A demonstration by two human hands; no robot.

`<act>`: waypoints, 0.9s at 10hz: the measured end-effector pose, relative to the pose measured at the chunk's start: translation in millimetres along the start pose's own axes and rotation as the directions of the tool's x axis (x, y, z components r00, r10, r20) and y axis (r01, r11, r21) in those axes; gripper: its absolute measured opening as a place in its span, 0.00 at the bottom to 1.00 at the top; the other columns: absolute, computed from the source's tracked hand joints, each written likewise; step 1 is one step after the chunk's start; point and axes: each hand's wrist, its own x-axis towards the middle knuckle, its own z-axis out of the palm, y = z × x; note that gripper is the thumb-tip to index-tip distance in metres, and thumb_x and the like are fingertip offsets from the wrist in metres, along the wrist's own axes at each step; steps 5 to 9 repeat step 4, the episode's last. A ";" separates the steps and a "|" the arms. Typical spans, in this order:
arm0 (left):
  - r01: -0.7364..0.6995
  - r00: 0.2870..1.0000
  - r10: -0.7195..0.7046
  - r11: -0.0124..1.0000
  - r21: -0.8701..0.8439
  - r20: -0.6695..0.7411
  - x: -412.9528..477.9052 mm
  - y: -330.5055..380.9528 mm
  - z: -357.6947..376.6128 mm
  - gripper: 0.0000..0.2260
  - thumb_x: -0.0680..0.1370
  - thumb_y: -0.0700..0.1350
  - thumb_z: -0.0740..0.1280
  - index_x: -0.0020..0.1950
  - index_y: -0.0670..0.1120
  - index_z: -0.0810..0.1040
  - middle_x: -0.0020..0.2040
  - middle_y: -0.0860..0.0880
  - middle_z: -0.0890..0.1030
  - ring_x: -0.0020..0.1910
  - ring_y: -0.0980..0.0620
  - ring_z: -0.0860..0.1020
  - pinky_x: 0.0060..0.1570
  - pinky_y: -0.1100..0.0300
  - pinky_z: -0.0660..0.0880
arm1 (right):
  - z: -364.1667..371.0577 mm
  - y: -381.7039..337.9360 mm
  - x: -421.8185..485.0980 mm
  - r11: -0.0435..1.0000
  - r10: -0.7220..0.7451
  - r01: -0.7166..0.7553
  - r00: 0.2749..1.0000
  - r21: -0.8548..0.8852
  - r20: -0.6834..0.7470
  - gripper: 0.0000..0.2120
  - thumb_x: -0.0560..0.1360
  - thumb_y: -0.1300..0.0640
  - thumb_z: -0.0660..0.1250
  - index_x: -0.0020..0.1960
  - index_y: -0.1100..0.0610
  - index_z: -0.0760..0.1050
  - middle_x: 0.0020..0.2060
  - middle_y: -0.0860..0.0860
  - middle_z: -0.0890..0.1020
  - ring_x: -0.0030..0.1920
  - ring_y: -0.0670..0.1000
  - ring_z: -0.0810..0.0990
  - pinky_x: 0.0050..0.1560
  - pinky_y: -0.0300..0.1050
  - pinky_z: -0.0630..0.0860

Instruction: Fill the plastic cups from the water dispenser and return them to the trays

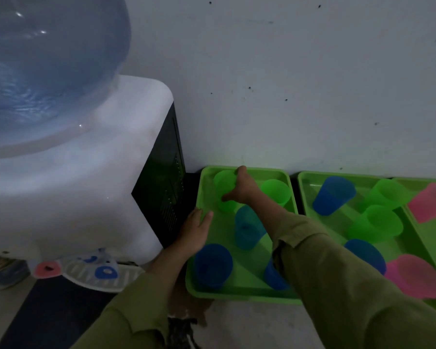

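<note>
gripping a green cup (225, 205), right hand (241, 188) grip wrapped round it; left hand (195, 230) flat, released, on the green tray (224, 293) rim left of that grip.

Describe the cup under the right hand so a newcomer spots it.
Find the white water dispenser, then the green tray beside it. The green cup stands in that tray's far-left corner; unlike the other green cup, the right hand grips it.

The water dispenser (86, 197) stands close on the left of the left tray (237, 294), leaving you only a narrow gap. The wall (312, 96) closes the far side. Inside, the far-left green cup (222, 182), a teal cup (247, 229) and a blue cup (213, 265) stand apart, with bare tray floor along the left rim.
</note>
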 end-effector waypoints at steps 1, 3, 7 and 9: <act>0.013 1.000 -0.013 1.000 0.014 0.024 -1.3 1.1 -3.4 0.26 0.81 0.57 0.52 0.73 0.43 0.62 0.73 0.43 0.64 0.71 0.45 0.65 0.70 0.50 0.62 | -1.3 -2.2 -2.4 0.999 0.010 -0.010 1.000 -0.039 0.011 0.44 0.62 0.58 0.79 0.69 0.64 0.56 0.64 0.63 0.70 0.64 0.61 0.71 0.60 0.51 0.71; -0.023 1.000 0.023 1.000 0.008 0.001 -10.2 9.6 -5.4 0.21 0.81 0.54 0.53 0.67 0.41 0.69 0.64 0.42 0.73 0.61 0.45 0.72 0.57 0.58 0.67 | -9.1 -9.5 -19.4 0.996 0.004 -0.002 1.000 -0.089 0.030 0.46 0.64 0.58 0.79 0.72 0.65 0.55 0.68 0.63 0.68 0.67 0.61 0.68 0.64 0.50 0.68; -0.051 0.998 0.051 0.999 0.008 -0.023 -19.0 20.4 -8.0 0.19 0.82 0.52 0.54 0.65 0.41 0.70 0.62 0.42 0.74 0.56 0.48 0.73 0.51 0.61 0.66 | -17.9 -14.6 -32.1 0.995 -0.001 0.004 0.999 -0.096 0.037 0.45 0.64 0.58 0.78 0.71 0.65 0.55 0.68 0.63 0.68 0.67 0.61 0.68 0.63 0.50 0.68; -0.051 0.998 0.051 0.999 0.008 -0.023 -19.0 20.4 -8.0 0.19 0.82 0.52 0.54 0.65 0.41 0.70 0.62 0.42 0.74 0.56 0.48 0.73 0.51 0.61 0.66 | -17.9 -14.6 -32.1 0.995 -0.001 0.004 0.999 -0.096 0.037 0.45 0.64 0.58 0.78 0.71 0.65 0.55 0.68 0.63 0.68 0.67 0.61 0.68 0.63 0.50 0.68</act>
